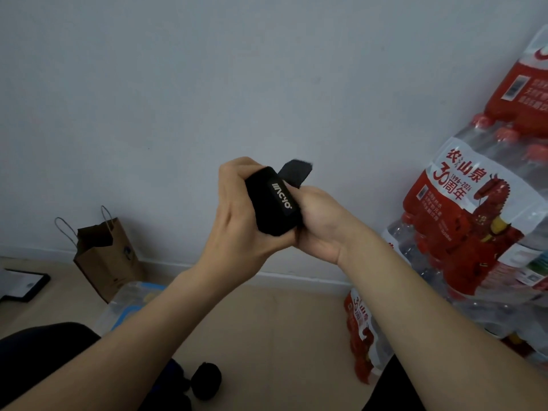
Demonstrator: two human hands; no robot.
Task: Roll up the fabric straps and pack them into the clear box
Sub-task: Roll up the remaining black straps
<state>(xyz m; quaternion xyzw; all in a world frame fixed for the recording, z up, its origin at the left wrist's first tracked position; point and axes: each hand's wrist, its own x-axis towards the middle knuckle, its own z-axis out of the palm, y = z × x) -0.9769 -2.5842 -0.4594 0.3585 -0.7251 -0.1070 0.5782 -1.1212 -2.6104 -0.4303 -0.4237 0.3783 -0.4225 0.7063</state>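
Roll of black fabric strap (274, 203) sat clenched in left grip (237, 218) and right grip (320, 223); free tail (296, 173) stuck out, slackening risked unrolling.

A plain pale grey wall (178, 84) meets a light wood-toned floor (281, 321) at a white skirting board (296, 277), with a brown paper bag (106, 259) standing against it at left and shrink-wrapped packs of bottled water (474, 218) stacked at right.
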